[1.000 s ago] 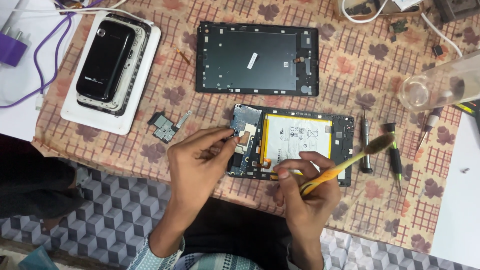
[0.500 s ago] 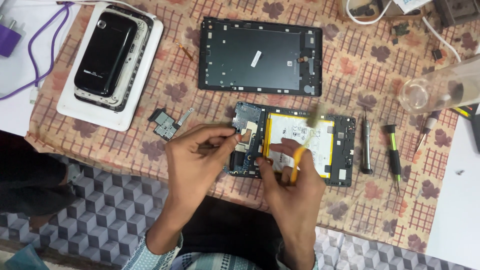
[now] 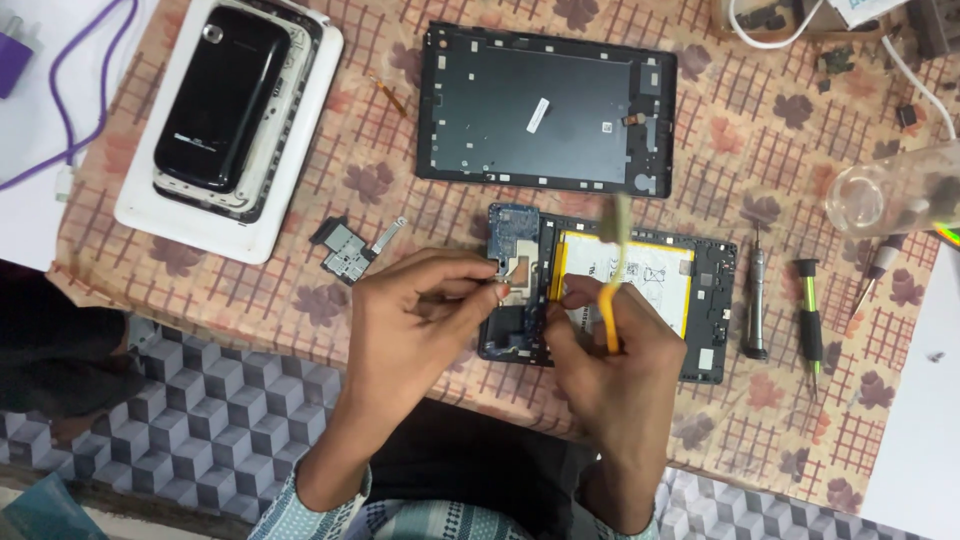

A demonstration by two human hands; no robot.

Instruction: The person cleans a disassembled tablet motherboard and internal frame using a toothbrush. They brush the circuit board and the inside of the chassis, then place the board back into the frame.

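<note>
Both hands work over the open tablet (image 3: pixel 640 300) at the near table edge. Left hand (image 3: pixel 415 320) pinches closed on a small metal piece at the board (image 3: pixel 512 235), fingertips pressed together by the tablet's left end. Right hand (image 3: pixel 610 360) is curled shut around a yellow tool (image 3: pixel 612 300); a second ago that tool lay slanted out to the right, now it stands nearly upright and blurred over the battery (image 3: pixel 640 275), so the hand has swung it in toward the board. The tablet itself has not shifted. Right of it lie two screwdrivers (image 3: pixel 757 300), well apart from the hands. Left, a small loose part (image 3: pixel 345 250). Farther back, the black back cover (image 3: pixel 548 110), and stacked phones (image 3: pixel 220 100) on a white tray (image 3: pixel 150 215).
</note>
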